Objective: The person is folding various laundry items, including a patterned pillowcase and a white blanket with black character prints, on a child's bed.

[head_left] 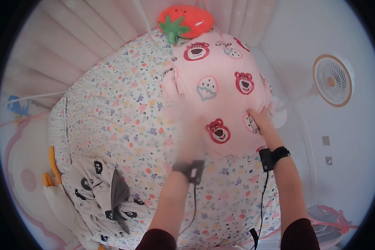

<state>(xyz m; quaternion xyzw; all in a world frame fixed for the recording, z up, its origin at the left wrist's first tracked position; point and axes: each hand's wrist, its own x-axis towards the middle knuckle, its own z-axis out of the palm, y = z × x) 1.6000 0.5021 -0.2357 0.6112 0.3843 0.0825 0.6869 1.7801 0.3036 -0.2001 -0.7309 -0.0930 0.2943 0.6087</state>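
Observation:
A bulky pink quilt printed with red bear faces and strawberries lies bunched on the far right part of the floral bed sheet. At its near right side, my right hand is closed on the pink fabric, the fingers partly sunk in the folds. My left hand is at the quilt's near left edge, smeared by motion, so its fingers cannot be made out. Both wrists wear dark bands with small boxes and cables.
A red strawberry cushion sits beyond the quilt. Grey panda-print cloth lies crumpled at the near left beside a white plush toy with orange feet. A round fan stands at the right by the wall; pale curtains hang behind.

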